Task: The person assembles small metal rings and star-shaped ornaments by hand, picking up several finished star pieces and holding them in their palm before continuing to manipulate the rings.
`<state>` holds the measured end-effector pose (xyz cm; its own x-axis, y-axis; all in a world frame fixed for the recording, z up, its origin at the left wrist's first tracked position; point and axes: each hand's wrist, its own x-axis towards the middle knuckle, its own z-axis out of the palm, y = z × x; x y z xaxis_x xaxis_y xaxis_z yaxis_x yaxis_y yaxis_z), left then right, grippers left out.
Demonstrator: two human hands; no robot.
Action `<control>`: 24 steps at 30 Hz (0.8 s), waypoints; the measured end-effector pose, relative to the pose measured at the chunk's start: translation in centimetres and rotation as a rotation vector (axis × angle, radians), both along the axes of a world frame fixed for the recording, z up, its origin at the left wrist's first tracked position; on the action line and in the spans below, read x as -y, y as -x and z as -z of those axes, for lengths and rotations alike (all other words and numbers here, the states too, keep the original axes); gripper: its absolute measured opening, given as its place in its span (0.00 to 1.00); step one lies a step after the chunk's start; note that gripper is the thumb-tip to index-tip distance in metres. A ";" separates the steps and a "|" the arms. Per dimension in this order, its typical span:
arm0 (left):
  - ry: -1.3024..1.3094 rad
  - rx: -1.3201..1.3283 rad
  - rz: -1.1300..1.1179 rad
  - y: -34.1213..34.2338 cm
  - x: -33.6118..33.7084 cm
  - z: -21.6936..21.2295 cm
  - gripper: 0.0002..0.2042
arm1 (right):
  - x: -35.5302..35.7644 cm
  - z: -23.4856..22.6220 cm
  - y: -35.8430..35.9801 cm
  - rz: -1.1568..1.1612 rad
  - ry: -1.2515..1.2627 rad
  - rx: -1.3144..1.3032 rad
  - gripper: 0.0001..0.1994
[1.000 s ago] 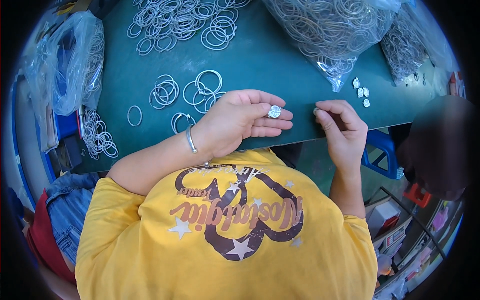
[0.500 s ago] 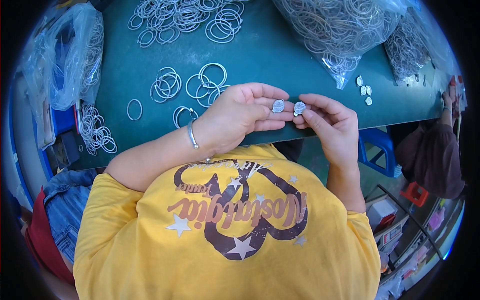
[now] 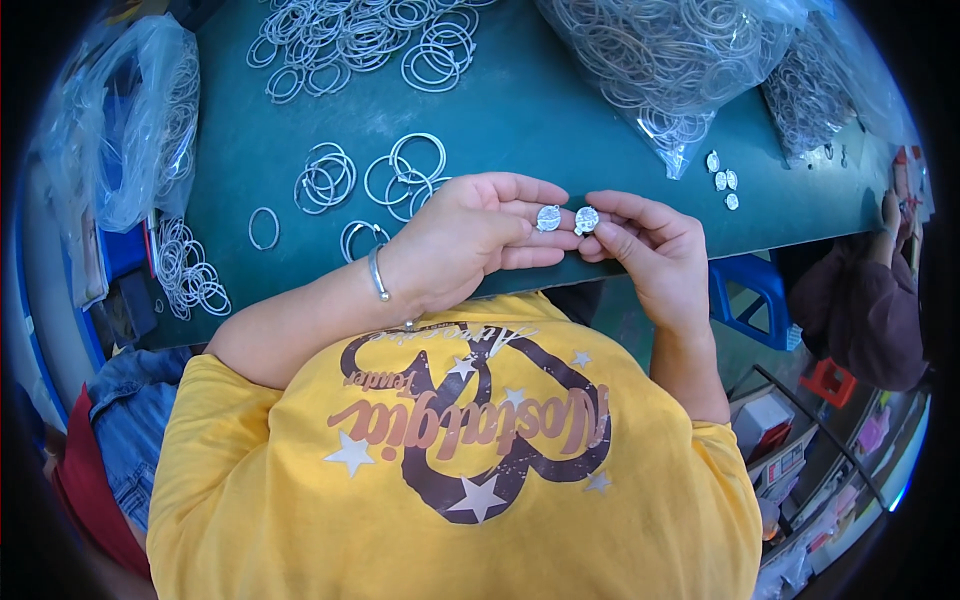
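My left hand (image 3: 478, 228) is turned palm up over the near edge of the green table. A small round silver charm (image 3: 548, 217) rests on its fingers, with the thumb tip at the charm's side. Close beside it, my right hand (image 3: 655, 250) pinches a second round silver charm (image 3: 586, 220) between thumb and fingers. The two charms are apart, with a small gap between them. A small tab shows at the lower edge of the right-hand one. Several like charms (image 3: 721, 181) lie on the table to the right.
Loose metal rings (image 3: 325, 178) lie left of my hands, below a large ring pile (image 3: 370, 40). Clear bags of rings (image 3: 680, 70) stand at the back right and far left (image 3: 150, 110). A blue stool (image 3: 750, 300) stands beside the table; another person (image 3: 865, 300) is at the far right.
The whole view has shifted slightly. The right-hand charm is a little nearer to the left-hand one; both hands keep much the same hold.
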<state>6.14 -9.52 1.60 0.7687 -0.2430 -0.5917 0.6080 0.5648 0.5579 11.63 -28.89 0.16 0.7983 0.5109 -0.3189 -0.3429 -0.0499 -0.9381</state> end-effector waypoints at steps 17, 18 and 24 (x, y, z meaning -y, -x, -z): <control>-0.145 -0.029 0.163 0.1 0.2 0.3 0.12 | 0.0 -0.8 0.3 -0.188 0.109 0.500 0.09; -0.133 -0.019 0.176 0.2 0.0 0.5 0.12 | 0.5 -1.0 -0.1 -0.128 0.166 0.607 0.10; -0.002 0.022 0.094 0.1 0.2 0.6 0.07 | 8.4 -0.7 -5.4 0.346 0.930 0.803 0.10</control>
<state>6.06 -9.69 1.02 0.7553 -0.3131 -0.5757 0.6458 0.5047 0.5729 17.01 -37.32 0.86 0.9785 0.0835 0.1887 0.1753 -0.8187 -0.5468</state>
